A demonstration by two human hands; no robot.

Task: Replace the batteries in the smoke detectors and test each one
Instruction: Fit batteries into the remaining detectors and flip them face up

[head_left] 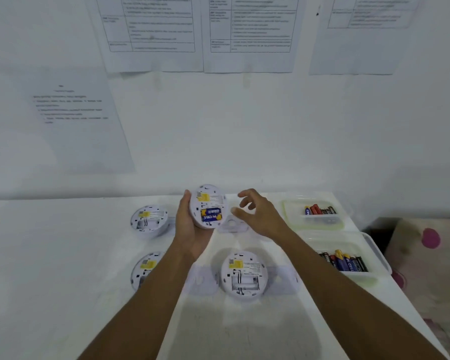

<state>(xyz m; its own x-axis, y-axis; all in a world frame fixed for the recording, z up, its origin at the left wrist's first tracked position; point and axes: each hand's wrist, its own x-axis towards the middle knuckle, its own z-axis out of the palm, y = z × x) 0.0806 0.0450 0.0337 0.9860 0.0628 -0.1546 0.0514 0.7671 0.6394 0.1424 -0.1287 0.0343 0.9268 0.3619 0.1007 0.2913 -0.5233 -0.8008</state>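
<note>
Your left hand [190,229] cradles the smoke detector [209,206] above the far middle of the counter [63,255], back side up, two blue batteries [211,214] seated. Your right hand [257,214] hovers just beside it, fingers spread, holding nothing. The round plastic shell looks smooth and tilts steeply, so a loose palm grip could let it slide, or a battery could pop out before the cover goes on.
</note>
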